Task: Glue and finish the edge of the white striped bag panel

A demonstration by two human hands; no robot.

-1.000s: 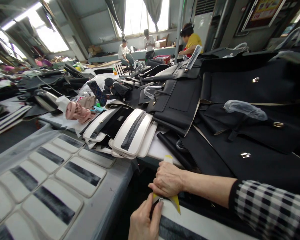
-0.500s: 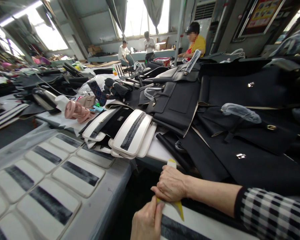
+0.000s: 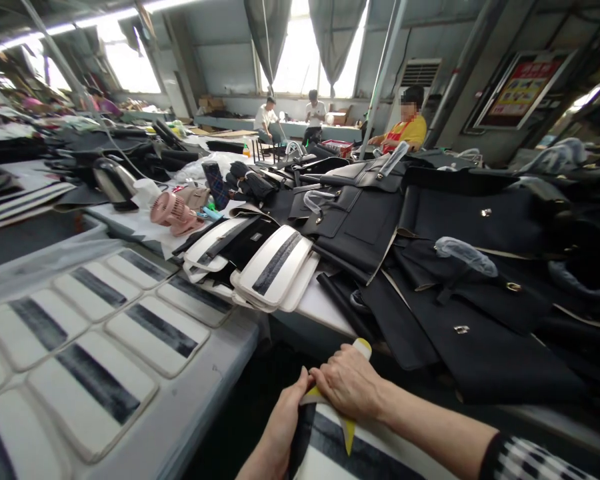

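My right hand [image 3: 353, 381] is closed around a white and yellow tool [image 3: 363, 347]; one end sticks out above the fist and a yellow pointed part shows below it. Beneath lies a white panel [image 3: 325, 460] with a dark stripe, at the bottom centre. My left hand [image 3: 284, 420] grips the panel's left upper corner, thumb and fingers pressed together beside the right hand's fingertips. The exact contact between the tool and the panel's edge is partly hidden by my hands.
Striped white panels [image 3: 95, 393] lie in rows on the left table [image 3: 205, 400]. A panel stack [image 3: 275, 267], a pink fan [image 3: 173, 212] and a steel kettle [image 3: 115, 181] stand ahead. Black bags [image 3: 360, 220] cover the right side. People sit farther back.
The view has tilted up and shifted. My left hand has moved up along the panel to its corner, and more of its wrist shows. The right hand keeps hold of the tool.
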